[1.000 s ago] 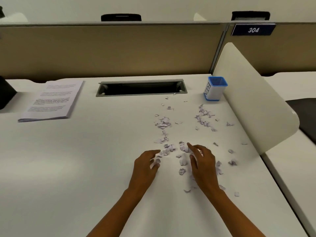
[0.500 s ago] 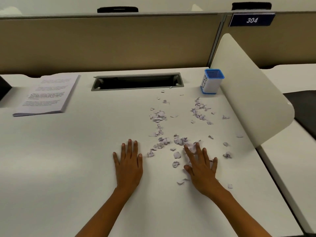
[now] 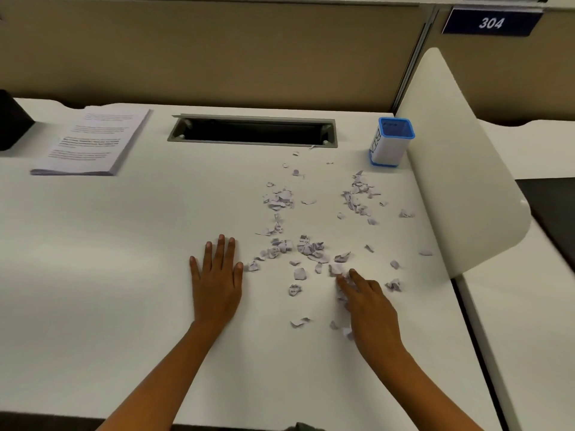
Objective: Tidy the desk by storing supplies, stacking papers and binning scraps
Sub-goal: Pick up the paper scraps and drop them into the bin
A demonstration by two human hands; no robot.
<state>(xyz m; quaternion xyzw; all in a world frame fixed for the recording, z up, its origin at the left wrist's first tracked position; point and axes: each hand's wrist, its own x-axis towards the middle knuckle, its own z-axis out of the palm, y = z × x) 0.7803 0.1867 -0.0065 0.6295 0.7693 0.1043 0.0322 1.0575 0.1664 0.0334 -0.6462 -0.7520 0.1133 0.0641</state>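
Several torn paper scraps [image 3: 308, 247] lie scattered over the right half of the white desk [image 3: 109, 275], up to a blue-and-white pen holder [image 3: 390, 141] at the back right. My left hand [image 3: 216, 278] lies flat on the desk, palm down, fingers together, just left of the scraps. My right hand [image 3: 370, 309] rests on the near scraps with its fingers pressed on a few pieces; some scraps show at its left edge. A stack of printed papers [image 3: 93, 141] sits at the back left.
A grey cable slot [image 3: 252, 130] is cut into the desk's back middle. A white curved divider [image 3: 460, 169] stands along the right edge, a tan partition [image 3: 217, 51] behind. A dark object [image 3: 12, 122] sits at the far left.
Both hands went from pinching scraps to lying on the desk. The left hand moved left, off the scraps; the right hand drew its fingers closer together over the near pieces.
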